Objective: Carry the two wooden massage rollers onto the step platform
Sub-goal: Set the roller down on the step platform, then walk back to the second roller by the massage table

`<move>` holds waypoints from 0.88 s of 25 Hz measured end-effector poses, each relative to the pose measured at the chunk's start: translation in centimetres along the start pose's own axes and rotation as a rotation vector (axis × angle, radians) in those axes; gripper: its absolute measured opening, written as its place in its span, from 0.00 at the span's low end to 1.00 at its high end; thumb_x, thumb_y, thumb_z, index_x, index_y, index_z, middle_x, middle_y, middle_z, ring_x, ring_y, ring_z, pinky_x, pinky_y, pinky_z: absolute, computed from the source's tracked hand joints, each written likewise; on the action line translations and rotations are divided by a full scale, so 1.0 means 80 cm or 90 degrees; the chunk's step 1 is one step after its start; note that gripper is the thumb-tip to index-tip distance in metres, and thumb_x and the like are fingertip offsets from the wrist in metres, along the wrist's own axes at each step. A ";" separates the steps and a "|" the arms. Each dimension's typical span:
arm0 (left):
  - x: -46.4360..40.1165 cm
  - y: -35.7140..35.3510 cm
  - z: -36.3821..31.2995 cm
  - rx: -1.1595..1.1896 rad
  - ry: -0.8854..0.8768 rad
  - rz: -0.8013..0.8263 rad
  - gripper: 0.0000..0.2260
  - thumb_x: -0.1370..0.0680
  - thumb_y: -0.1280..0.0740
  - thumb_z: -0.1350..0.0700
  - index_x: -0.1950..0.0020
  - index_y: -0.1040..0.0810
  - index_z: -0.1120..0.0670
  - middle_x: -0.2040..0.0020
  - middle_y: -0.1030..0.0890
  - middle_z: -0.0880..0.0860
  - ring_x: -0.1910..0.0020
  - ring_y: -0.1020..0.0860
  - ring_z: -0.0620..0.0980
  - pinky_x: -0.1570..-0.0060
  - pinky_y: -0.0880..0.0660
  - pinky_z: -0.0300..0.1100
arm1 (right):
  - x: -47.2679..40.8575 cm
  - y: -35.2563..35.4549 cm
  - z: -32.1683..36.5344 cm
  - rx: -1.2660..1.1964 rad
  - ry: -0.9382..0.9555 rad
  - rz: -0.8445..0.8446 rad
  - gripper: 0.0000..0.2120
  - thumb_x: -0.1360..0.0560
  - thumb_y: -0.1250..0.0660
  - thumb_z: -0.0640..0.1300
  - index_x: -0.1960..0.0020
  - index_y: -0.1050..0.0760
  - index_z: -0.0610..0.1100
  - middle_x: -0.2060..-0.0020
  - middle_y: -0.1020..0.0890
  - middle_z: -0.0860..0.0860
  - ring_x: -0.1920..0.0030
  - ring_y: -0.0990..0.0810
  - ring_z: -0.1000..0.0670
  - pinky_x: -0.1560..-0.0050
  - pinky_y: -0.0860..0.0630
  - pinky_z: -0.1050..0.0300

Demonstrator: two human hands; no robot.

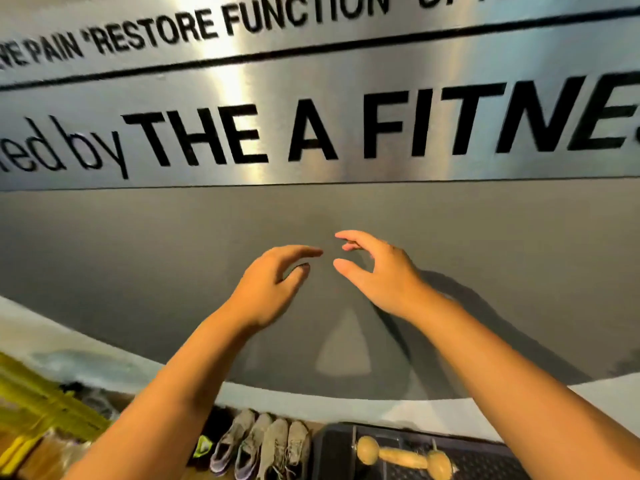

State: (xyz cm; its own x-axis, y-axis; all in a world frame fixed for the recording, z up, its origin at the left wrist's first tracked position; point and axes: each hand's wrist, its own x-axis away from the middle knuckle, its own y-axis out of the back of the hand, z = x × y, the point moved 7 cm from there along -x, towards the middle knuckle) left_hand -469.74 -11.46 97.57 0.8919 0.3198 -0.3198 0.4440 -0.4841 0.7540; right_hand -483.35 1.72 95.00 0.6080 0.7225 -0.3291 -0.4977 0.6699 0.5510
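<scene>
Head view, hands: left hand [273, 282] and right hand [377, 271] raised toward wall, fingers loosely spread, holding nothing.
Roller: wooden massage roller [403, 457] on step platform [332, 452], 5 o'clock, nearer right arm.
Axis: runs 10-to-4 o'clock.
Second roller: unseen.

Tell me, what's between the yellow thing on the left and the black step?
Shoes: grey ones lined up along the wall between the yellow frame and the step platform, seen in the head view.
</scene>
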 end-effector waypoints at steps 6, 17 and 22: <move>-0.006 0.144 -0.082 -0.078 0.005 -0.170 0.13 0.15 0.38 0.49 0.32 0.21 0.45 0.35 0.20 0.41 0.36 0.24 0.39 0.33 0.28 0.45 | -0.068 0.039 0.140 -0.045 0.177 0.042 0.24 0.24 0.32 0.61 0.29 0.27 0.61 0.39 0.19 0.58 0.37 0.22 0.56 0.36 0.27 0.56; 0.249 0.319 -0.143 -0.312 0.286 -0.468 0.14 0.16 0.36 0.48 0.31 0.21 0.46 0.36 0.19 0.44 0.35 0.23 0.43 0.35 0.26 0.50 | -0.031 -0.087 0.391 -0.253 0.478 0.318 0.22 0.21 0.32 0.57 0.28 0.27 0.60 0.38 0.20 0.56 0.34 0.24 0.55 0.34 0.28 0.53; 0.469 0.340 -0.215 -0.442 0.495 -0.569 0.16 0.18 0.37 0.45 0.32 0.20 0.45 0.38 0.18 0.42 0.37 0.23 0.41 0.36 0.27 0.47 | 0.097 -0.181 0.515 -0.378 0.585 0.498 0.23 0.23 0.32 0.61 0.29 0.27 0.63 0.39 0.19 0.59 0.35 0.23 0.55 0.33 0.27 0.47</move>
State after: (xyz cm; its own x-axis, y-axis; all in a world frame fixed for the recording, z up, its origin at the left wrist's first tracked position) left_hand -425.66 1.40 115.94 -0.0524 0.7858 -0.6163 0.4964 0.5560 0.6667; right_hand -445.91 -9.42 116.07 -0.4724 0.6419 -0.6040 -0.8544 -0.1652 0.4927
